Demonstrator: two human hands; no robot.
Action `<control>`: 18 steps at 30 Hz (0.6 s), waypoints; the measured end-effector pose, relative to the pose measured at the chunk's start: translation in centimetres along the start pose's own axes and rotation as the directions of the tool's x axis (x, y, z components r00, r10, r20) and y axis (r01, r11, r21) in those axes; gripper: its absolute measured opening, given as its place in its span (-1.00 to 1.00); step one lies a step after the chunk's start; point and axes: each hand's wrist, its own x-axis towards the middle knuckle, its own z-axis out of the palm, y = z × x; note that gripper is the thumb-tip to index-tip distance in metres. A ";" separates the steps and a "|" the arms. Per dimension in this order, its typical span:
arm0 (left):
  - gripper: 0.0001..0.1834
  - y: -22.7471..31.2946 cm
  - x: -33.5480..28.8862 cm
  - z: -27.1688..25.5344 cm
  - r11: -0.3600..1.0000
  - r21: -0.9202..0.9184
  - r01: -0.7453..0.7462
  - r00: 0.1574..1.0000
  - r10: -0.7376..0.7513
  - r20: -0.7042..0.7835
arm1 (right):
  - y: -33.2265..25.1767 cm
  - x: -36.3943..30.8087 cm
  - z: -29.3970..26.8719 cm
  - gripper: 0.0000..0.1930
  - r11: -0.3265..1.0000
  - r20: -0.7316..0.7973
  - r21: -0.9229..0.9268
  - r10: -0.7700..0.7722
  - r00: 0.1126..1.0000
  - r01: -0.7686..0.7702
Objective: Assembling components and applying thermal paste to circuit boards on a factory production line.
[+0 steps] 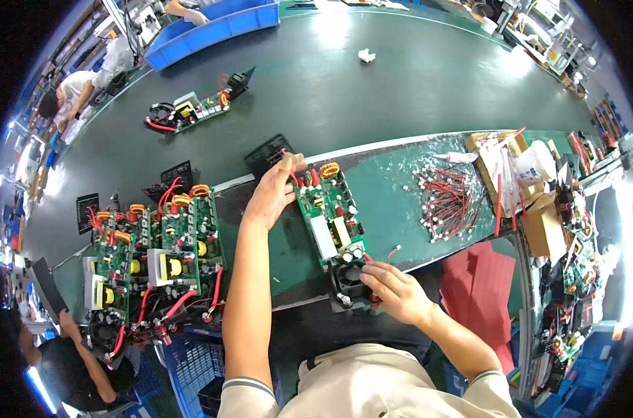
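A green circuit board (339, 216) lies lengthwise before me on the workbench, with a copper coil, a white block and yellow parts on it. At its far left corner my left hand (271, 195) has its fingers closed on the board's edge, by a thin red wire; the fingertips are partly hidden. Just beyond them is a black mesh panel (266, 155). A black fan (348, 276) sits at the board's near end. My right hand (398, 294) grips the fan's right side with fingers together, beside a short red cable.
Several similar board assemblies (181, 244) stand at the left; another assembly (191, 111) lies on the green belt (428, 76). Red-wired connectors (449, 202) are heaped at the right, near cardboard boxes (543, 230). A blue bin (215, 31) is at the far left. Other people work nearby.
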 end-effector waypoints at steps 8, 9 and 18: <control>-0.54 0.2 -2.0 1.4 0.439 0.886 -0.151 0.918 0.395 -0.039 | -0.4 0.1 -0.2 -0.28 0.994 0.031 0.085 0.071 0.997 -0.073; -0.56 0.6 -2.3 1.4 0.372 0.920 -0.122 0.918 0.395 -0.038 | -0.2 0.1 -0.5 -0.30 0.996 0.044 0.066 0.059 0.997 -0.062; -0.50 2.3 -3.9 -0.1 0.403 0.914 0.054 0.957 0.240 -0.162 | -4.6 5.4 -11.1 -0.49 0.996 0.038 0.024 -0.087 0.996 0.086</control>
